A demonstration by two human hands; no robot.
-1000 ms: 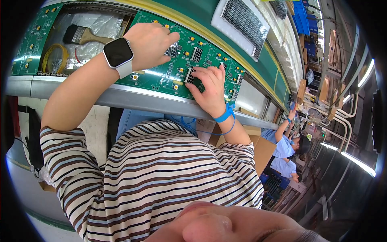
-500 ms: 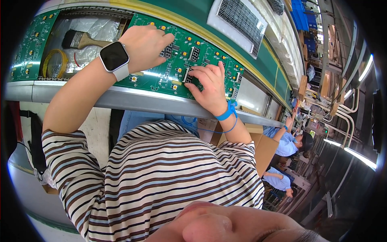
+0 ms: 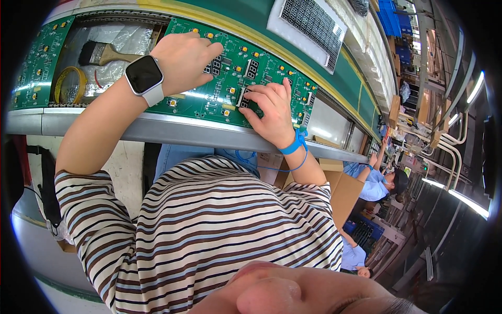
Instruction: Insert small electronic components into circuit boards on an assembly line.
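Observation:
A long green circuit board (image 3: 206, 107) lies on the bench rails, carrying digit displays and small yellow-topped buttons. My left hand (image 3: 185, 63), with a white watch (image 3: 144, 75) on its wrist, is closed with finger and thumb around a digit display (image 3: 215, 66) on the board. Farther right, my right hand (image 3: 272, 110) has its thumb and index finger at the edges of another digit display (image 3: 243, 99); its outer fingers are raised. A blue wrist strap (image 3: 294, 145) with a coiled cord circles the right wrist. Another display (image 3: 251, 68) sits between the hands.
A second green board (image 3: 39, 63) lies at the far left. In the gap beside it are a brush (image 3: 104, 53) and a roll of yellow tape (image 3: 70, 85). White foam (image 3: 308, 29) holding rows of displays stands beyond the rail. Co-workers in blue (image 3: 374, 186) are at the right.
My hands keep nearly the same places on the board, and the left has shifted slightly left. At the far right the co-workers have changed posture.

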